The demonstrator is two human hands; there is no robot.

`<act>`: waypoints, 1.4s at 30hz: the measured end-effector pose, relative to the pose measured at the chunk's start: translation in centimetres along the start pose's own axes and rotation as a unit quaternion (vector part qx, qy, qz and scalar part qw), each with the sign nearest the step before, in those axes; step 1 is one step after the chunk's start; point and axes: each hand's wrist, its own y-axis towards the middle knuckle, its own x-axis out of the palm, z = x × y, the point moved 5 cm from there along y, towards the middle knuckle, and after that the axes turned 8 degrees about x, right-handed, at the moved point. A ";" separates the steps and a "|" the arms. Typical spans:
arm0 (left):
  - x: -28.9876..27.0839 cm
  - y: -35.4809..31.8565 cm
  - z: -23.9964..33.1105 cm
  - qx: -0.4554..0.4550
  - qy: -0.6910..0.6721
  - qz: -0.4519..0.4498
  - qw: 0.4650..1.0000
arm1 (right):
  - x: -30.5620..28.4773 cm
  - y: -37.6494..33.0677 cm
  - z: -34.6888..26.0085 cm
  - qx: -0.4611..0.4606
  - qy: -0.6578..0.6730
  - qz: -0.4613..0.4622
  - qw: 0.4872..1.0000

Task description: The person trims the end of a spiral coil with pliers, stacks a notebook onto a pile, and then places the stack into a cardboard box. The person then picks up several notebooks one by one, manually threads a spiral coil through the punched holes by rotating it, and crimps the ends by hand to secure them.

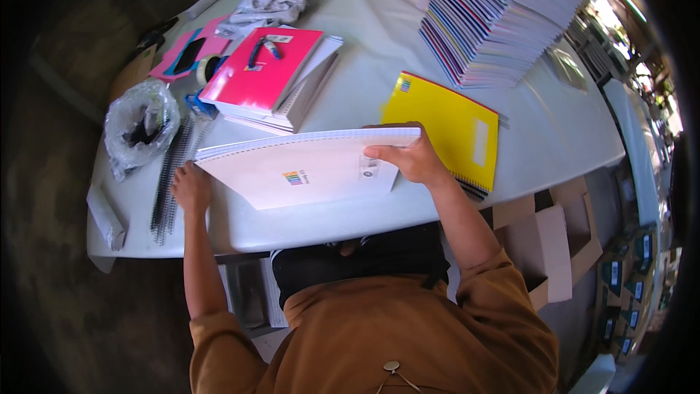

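Observation:
My right hand [408, 157] grips the right end of a white-covered stack of punched sheets [306, 171], thumb on the cover and fingers behind. The stack stands tilted on its long edge, with a row of holes along the top. At its left corner is my left hand [192, 188], fingers curled closed; what they pinch is too small to tell. Beside that hand lie several dark spiral binding coils [169, 182]. A yellow spiral notebook [445, 128] lies right of the stack, on top of others.
The white-covered table [350, 36] holds a pink-covered pile [262, 73] with a blue-handled tool [257, 51] on top. A tall notebook stack [503, 22] stands far right. Far left are a plastic-wrapped roll [142, 124], a tape roll [210, 68] and crumpled plastic [273, 4]. Cardboard boxes [543, 248] sit below right.

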 end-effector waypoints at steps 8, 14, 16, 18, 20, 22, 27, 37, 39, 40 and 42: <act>1.9 1.8 -2.4 -0.032 -0.003 0.014 0.999 | -1.2 -1.0 0.7 -0.053 0.059 0.034 0.996; 2.7 1.9 -4.9 -0.139 -0.208 -0.189 0.950 | -0.9 -0.9 0.8 -0.050 0.048 0.041 0.997; 0.7 2.7 -5.4 -0.164 -0.287 -0.183 0.926 | -0.8 -0.7 0.8 -0.050 0.067 0.041 0.996; -2.7 3.7 -2.8 -0.211 -0.630 -0.087 0.743 | -0.9 -0.8 0.8 -0.048 0.059 0.047 0.996; -7.8 4.8 0.2 -0.149 -0.669 -0.118 0.719 | -1.4 -0.9 1.1 -0.044 0.051 0.055 0.996; -11.2 4.9 2.1 -0.088 -0.699 -0.142 0.695 | -1.5 -0.9 1.6 -0.037 0.019 0.033 0.999; -13.9 4.2 4.6 -0.010 -0.638 -0.183 0.748 | -1.1 -0.8 1.0 -0.039 0.019 0.054 0.998; -13.9 4.0 4.7 -0.018 -0.577 -0.236 0.781 | -1.1 -1.4 0.5 -0.053 -0.024 0.045 0.997; -13.9 4.1 4.7 -0.056 -0.614 -0.294 0.730 | -0.8 -1.4 -0.7 -0.080 -0.053 0.022 0.995; -13.7 3.9 4.8 -0.092 -0.645 -0.349 0.673 | -0.6 -1.5 -1.3 -0.109 -0.083 0.001 0.991; -13.4 3.8 4.6 -0.140 -0.679 -0.407 0.595 | -0.6 -1.5 -0.9 -0.140 -0.037 -0.025 0.989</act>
